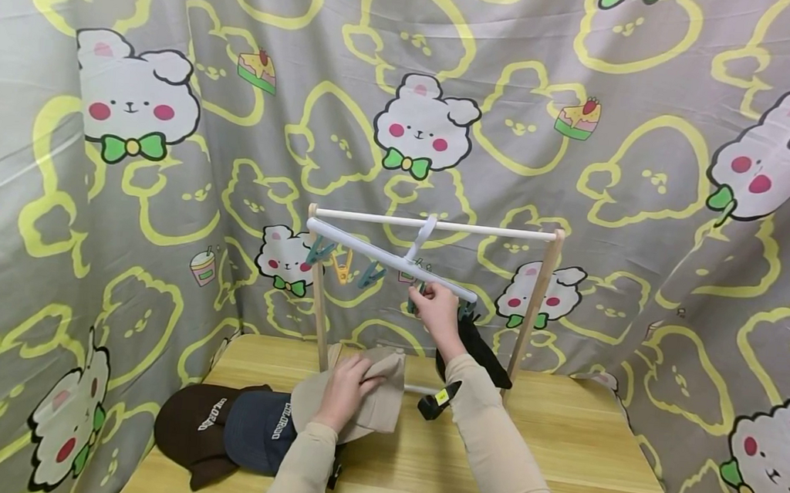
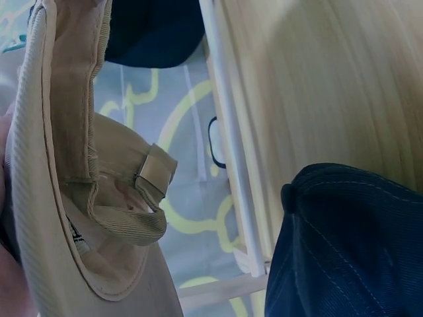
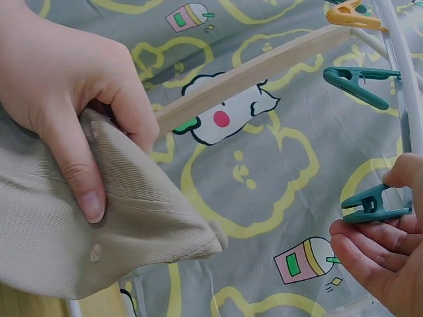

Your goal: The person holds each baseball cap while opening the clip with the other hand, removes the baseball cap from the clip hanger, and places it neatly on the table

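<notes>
Beige cap [image 1: 369, 395], soft and light, lifted near the worktop's [image 1: 559, 461] back edge, left hand [image 1: 345, 390] gripping its crown; take the stiffer brim. Right hand [image 1: 435, 311] pinches a green clip [image 3: 373, 205].

Beige cap [image 2: 79, 198] — seemingly hand-held — beside navy cap [image 2: 350, 244]

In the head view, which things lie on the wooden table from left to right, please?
brown cap → navy cap → beige cap held by the left hand → black clip
</notes>
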A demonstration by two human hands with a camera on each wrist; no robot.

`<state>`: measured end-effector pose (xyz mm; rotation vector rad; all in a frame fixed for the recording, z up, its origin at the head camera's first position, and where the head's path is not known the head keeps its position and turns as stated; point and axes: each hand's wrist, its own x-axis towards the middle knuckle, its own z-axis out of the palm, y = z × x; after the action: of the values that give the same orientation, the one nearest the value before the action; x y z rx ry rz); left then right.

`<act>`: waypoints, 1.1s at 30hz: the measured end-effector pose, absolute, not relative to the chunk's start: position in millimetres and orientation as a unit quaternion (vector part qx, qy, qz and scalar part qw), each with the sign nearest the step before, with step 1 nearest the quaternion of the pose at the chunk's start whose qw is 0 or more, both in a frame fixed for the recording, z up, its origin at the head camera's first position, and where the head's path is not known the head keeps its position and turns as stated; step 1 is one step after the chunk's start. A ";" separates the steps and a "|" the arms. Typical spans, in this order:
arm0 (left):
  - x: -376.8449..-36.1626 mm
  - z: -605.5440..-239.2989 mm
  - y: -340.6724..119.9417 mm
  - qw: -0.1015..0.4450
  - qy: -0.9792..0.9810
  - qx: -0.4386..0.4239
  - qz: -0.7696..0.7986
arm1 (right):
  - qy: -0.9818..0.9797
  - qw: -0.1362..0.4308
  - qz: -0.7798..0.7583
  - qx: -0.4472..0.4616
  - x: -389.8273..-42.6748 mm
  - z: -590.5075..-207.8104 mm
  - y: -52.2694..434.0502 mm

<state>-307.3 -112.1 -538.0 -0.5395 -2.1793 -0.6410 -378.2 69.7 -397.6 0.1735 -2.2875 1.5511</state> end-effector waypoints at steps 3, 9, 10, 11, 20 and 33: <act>-306.5 -538.9 -112.0 0.389 -0.860 -0.211 -0.253 | -0.812 0.185 0.550 0.061 -377.4 -397.4 69.6; -304.0 -541.0 -112.3 0.388 -0.859 -0.219 -0.253 | -0.813 0.186 0.548 0.060 -377.5 -397.7 69.5; -303.5 -541.5 -112.4 0.389 -0.858 -0.222 -0.253 | -0.814 0.186 0.548 0.059 -377.4 -397.8 69.7; -303.0 -542.2 -112.6 0.390 -0.857 -0.222 -0.252 | -0.815 0.186 0.547 0.058 -377.3 -397.9 69.7; -299.4 -548.1 -112.7 0.386 -0.861 -0.219 -0.249 | -0.811 0.181 0.554 0.061 -377.2 -397.3 70.8; -293.7 -557.2 -113.0 0.370 -0.868 -0.230 -0.238 | -0.810 0.180 0.554 0.068 -378.3 -398.4 71.3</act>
<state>-293.7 -113.0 -557.2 -0.5894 -2.2267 -0.6111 -378.3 71.3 -398.4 0.1909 -2.2890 1.5658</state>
